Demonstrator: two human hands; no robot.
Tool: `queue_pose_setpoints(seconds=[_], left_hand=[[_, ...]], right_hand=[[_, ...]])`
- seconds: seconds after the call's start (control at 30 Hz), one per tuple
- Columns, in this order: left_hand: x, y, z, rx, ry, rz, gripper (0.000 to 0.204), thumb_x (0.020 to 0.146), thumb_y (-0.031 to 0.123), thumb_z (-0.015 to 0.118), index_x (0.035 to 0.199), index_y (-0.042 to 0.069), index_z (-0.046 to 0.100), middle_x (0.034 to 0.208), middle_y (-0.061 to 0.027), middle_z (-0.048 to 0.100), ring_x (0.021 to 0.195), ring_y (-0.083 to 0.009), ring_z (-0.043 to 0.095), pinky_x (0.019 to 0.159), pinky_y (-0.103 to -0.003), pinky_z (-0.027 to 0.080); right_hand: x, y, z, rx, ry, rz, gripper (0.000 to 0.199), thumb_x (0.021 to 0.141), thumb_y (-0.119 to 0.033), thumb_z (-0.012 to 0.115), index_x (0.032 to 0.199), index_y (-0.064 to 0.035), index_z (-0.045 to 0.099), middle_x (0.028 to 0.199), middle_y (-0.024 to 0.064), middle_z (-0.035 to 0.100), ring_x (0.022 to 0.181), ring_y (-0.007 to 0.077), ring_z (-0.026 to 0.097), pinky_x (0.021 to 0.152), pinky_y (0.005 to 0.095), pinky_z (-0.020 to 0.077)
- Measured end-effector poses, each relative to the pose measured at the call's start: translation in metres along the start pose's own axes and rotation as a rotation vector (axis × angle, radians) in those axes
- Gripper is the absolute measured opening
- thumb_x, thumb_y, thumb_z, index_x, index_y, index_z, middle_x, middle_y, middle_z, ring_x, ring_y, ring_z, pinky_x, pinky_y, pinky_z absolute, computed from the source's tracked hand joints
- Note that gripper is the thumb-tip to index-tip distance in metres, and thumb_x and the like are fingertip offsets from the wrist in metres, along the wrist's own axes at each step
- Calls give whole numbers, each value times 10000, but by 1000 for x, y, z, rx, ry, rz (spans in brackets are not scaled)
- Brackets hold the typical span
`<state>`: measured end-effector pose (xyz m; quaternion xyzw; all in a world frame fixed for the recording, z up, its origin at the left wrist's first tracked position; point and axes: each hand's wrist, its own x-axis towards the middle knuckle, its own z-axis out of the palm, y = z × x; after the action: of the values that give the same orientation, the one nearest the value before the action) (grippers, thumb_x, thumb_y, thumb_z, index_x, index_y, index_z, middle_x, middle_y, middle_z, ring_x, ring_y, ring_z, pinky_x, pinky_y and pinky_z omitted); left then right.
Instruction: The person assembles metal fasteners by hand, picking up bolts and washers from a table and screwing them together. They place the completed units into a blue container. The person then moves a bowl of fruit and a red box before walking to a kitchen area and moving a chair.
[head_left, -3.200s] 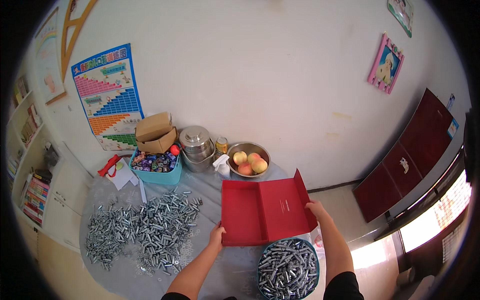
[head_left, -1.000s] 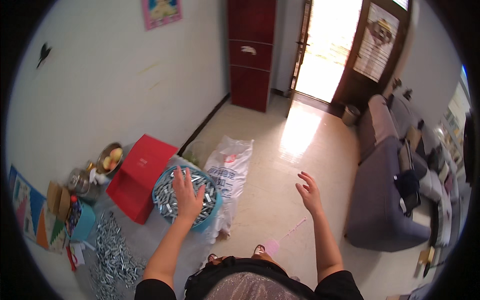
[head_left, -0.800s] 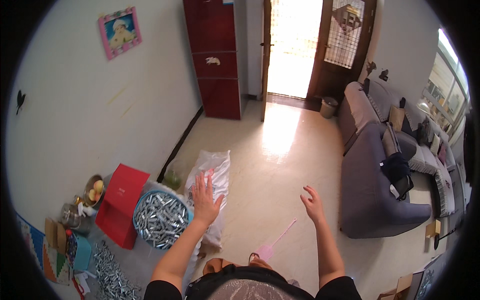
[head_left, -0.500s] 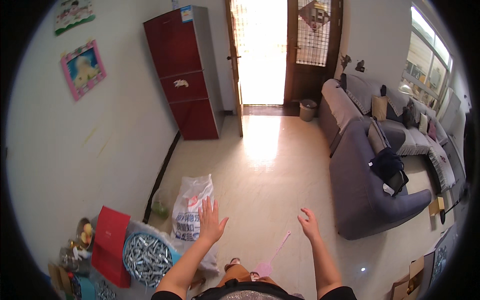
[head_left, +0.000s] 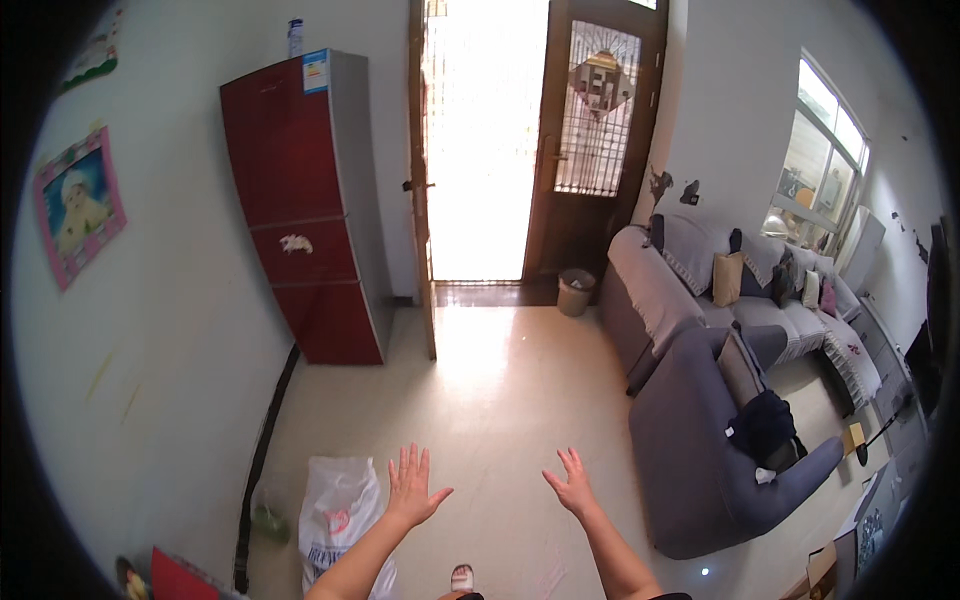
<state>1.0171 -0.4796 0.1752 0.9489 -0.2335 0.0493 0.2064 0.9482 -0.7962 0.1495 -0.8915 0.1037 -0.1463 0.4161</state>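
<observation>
My left hand (head_left: 410,488) is stretched out in front of me with the fingers spread, and nothing is in it. Nearest to it is a white plastic sack (head_left: 338,515) with printing, standing on the floor just to its left. Level with it on the other side, my right hand (head_left: 571,484) hangs over the pale floor, its fingers apart and holding nothing. Below and between the arms shows one sandalled foot (head_left: 462,577). A faint pink fly swatter (head_left: 552,575) lies on the floor near the right forearm.
A red fridge (head_left: 300,210) stands by the left wall, beside an open door (head_left: 421,200). A waste bin (head_left: 575,293) is near the doorway. On the right are a grey armchair (head_left: 690,460) and a long sofa (head_left: 660,280). A red box (head_left: 180,577) shows at lower left.
My view has tilted up and forward, so the doorway and fridge sit lower in the picture. The bowl of metal parts has left view. Both hands stay spread and empty.
</observation>
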Motion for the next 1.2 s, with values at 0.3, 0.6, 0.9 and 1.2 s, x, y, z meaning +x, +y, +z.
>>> queue_pose_setpoints(seconds=[0.3, 0.6, 0.9, 1.2], left_hand=[[227, 30, 11, -12, -46, 242, 873, 804, 598, 510, 1379, -14, 272, 1451, -248, 174, 1354, -404, 120, 1056, -582, 112], [464, 44, 79, 25, -94, 188, 914, 796, 619, 505, 1387, -25, 241, 1459, -249, 150, 1361, -408, 86, 1065, -569, 88], [671, 11, 94, 49, -90, 64, 903, 795, 609, 512, 1395, -7, 237, 1470, -234, 124, 1370, -385, 70, 1075, -548, 62], [905, -80, 149, 73, -92, -29, 940, 788, 635, 500, 1399, -18, 209, 1474, -234, 98, 1374, -381, 52, 1074, -551, 62]], right_hand=[[138, 45, -53, -107, 134, 127, 656, 815, -410, 619, 1322, -47, 415, 1436, 230, 231, 1338, 372, 204, 1076, 432, 226], [341, 167, -68, -100, 214, 323, 669, 823, -440, 591, 1308, -12, 420, 1416, 263, 250, 1322, 402, 221, 1076, 439, 224], [622, 168, -45, -33, 38, 74, 694, 832, -484, 565, 1355, -68, 375, 1462, 210, 183, 1360, 353, 157, 1093, 421, 187], [863, 174, 1, 1, -32, 97, 688, 824, -418, 604, 1344, -32, 371, 1459, 220, 172, 1351, 396, 136, 1086, 460, 179]])
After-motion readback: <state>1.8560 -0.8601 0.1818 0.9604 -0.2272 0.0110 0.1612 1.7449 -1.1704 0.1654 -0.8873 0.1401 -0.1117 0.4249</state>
